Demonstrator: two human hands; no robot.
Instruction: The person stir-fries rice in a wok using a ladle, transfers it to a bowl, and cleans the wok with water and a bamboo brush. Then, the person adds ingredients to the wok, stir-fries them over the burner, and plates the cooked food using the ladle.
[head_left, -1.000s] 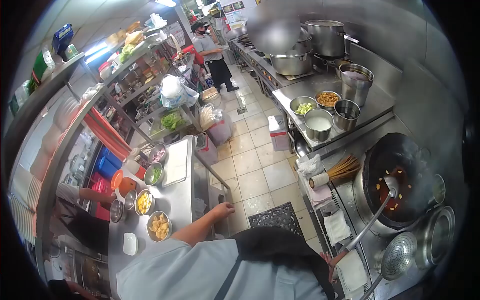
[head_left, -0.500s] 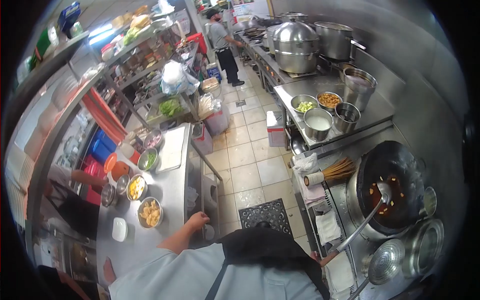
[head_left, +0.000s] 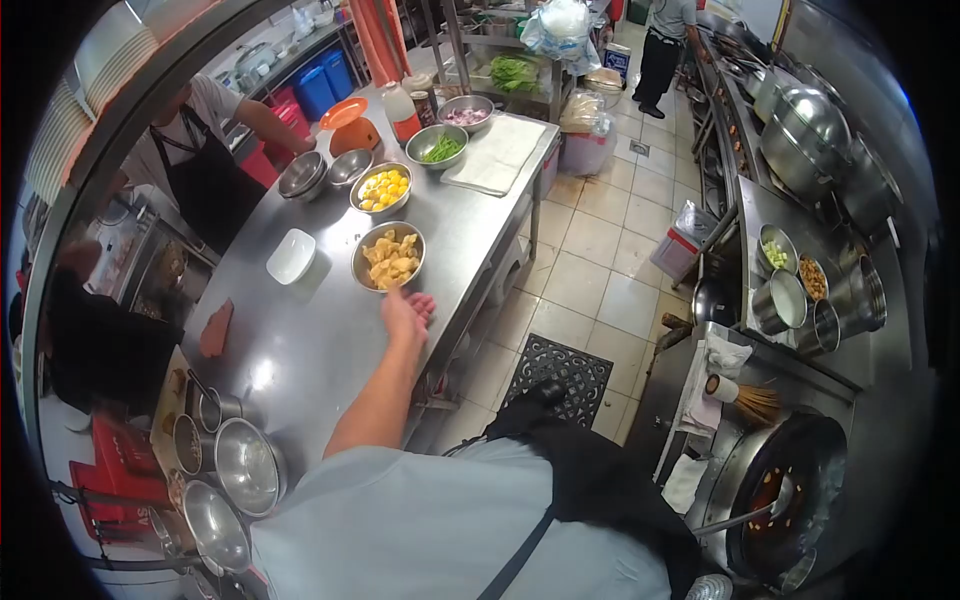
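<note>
My left hand (head_left: 408,312) is at the near edge of a metal bowl (head_left: 357,268) of golden fried pieces (head_left: 392,260). Its fingers are apart, and the thumb side meets or nearly meets the rim; I cannot tell whether it presses on the bowl. Hidden behind my body is my right hand. A ladle (head_left: 745,521) comes out from that side, its head resting in a black wok (head_left: 822,455) with reddish-brown liquid and small pale pieces.
On the steel table (head_left: 310,350) stand a bowl of egg yolks (head_left: 381,188), a bowl of chopped greens (head_left: 438,148) and a white dish (head_left: 291,256). A person in a dark apron (head_left: 205,185) is across it. A bamboo brush (head_left: 745,397) lies by the wok. A rubber mat (head_left: 560,378) covers floor tiles.
My view has turned left toward the table. My left hand has reached out to the bowl of fried pieces, its fingers opening from a loose curl. The ladle stays in the wok.
</note>
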